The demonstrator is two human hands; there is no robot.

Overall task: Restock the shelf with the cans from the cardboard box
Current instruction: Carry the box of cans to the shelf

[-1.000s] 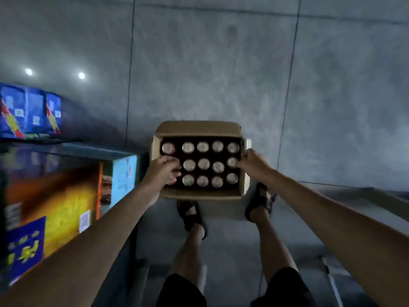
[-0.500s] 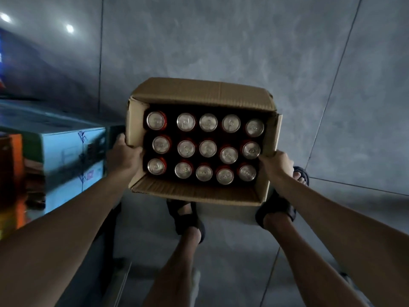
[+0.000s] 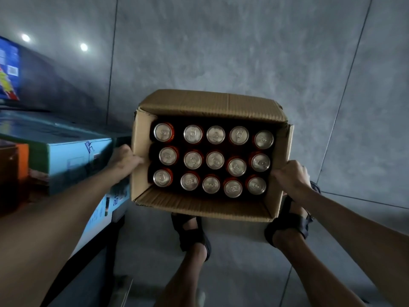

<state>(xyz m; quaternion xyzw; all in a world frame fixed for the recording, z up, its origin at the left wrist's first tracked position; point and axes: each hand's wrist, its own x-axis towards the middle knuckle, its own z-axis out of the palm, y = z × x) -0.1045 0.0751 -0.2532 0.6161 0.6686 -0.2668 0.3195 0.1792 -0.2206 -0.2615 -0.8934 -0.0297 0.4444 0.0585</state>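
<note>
Fingertips on both sides are mostly hidden. The left hand [image 3: 124,159] clamps the box [image 3: 210,103] by its left wall, one digit lying across the wall's inner face and the rest out of sight behind the cardboard. The right hand [image 3: 290,176] curls over the rim of the right wall, knuckles up. The box covers the toes of both sandals [image 3: 190,231], so it is held above the floor [image 3: 243,52] in front of the person. Its left wall is just beside a teal carton [image 3: 73,160]; whether they touch cannot be told. That carton runs out of the left edge and its print is too blurred to read. A blue pack [image 3: 8,69] at far left is cut off too.

The box is plain brown corrugated cardboard with its flaps open and standing up. Inside stand fifteen cans [image 3: 215,160], upright in three rows of five. They have silver tops with pull tabs and red showing at the shoulders. Their labels are lost in the dark interior.
</note>
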